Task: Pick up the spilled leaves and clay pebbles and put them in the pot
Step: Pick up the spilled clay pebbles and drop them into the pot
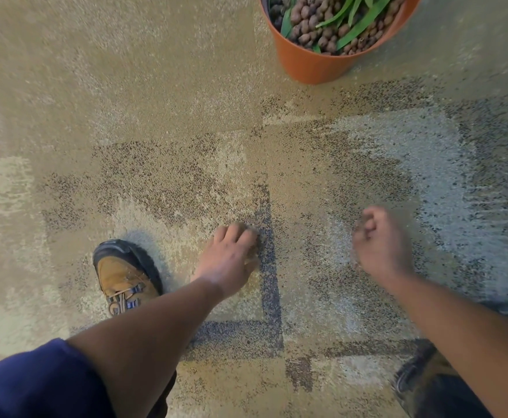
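Patterned carpet (156, 101), no spill visible on it. Pot (316, 60) stands upright ahead, holding pebbles (307, 22) and leaves (364, 19). Right hand (381, 242), nearer, loosely curled; contents cannot be told. Left hand (231, 254) relaxed, fingertips down toward the carpet, apparently empty.

Lighting: soft, even, warm yellowish cast over carpet (156, 86), cooler grey-blue at right edge. No glare.
Shadows: faint; soft dark patch round shoe (126, 276), weak shade on carpet at far right.
Blur: motion smear across whole frame, esp. right hand (379, 239), fingers indistinct; left hand (231, 254) a bit sharper; carpet pile streaky.
Pot (310, 64): rim cut off by top edge, pebbles (307, 25) and leaves (361, 22) mod. sharp.
Distortion: wide-angle stretch at corners; forearms loom large at bottom.
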`<state>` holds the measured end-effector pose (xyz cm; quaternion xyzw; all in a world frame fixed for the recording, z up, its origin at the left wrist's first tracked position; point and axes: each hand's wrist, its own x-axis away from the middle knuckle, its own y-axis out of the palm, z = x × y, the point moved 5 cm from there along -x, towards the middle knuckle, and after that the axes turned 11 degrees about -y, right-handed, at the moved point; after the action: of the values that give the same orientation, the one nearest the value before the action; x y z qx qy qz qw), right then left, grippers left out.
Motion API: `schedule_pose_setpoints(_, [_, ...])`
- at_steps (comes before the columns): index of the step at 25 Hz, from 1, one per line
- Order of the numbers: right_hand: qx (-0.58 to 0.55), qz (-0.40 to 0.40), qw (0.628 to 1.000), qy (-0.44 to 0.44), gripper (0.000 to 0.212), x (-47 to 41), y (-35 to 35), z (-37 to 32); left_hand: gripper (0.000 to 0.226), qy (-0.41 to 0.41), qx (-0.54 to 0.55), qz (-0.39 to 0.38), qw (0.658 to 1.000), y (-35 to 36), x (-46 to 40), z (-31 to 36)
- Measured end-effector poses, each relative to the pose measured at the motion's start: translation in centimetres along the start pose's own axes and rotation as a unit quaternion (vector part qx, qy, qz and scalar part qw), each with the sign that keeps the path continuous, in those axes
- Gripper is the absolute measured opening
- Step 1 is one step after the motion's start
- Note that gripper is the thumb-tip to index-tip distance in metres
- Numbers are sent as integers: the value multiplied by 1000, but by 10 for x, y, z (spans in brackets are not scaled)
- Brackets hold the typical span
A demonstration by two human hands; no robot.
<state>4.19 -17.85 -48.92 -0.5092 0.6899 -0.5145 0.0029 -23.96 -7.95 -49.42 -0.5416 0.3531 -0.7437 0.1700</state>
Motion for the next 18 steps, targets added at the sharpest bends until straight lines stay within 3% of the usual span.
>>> schedule_pose_setpoints(2, [-28, 78, 995, 51, 51, -30, -20, -3, 97, -14, -41, -5, 999, -7, -14, 11])
schedule_pose_setpoints(5, [-36, 55, 996, 60, 52, -66, -35, -8, 142, -52, -75, -37, 995, -18, -36, 11])
schedule_pose_setpoints(8, [5, -41, 998, -38, 34, -71, -28, -28, 146, -76, -72, -59, 993, -27, -48, 18])
schedule_pose_setpoints(11, [75, -132, 978, -141, 22, -51, -7, -38, 142, -91, -68, -76, 991, -27, -47, 29])
schedule_pose_setpoints(15, [97, -75, 986, -115, 17, -15, 2, -11, 140, -98, -61, -76, 990, -27, -44, 34])
schedule_pose_setpoints(18, [97, -55, 991, -69, 25, 7, 9, 3, 140, -91, -57, -61, 992, -26, -44, 34])
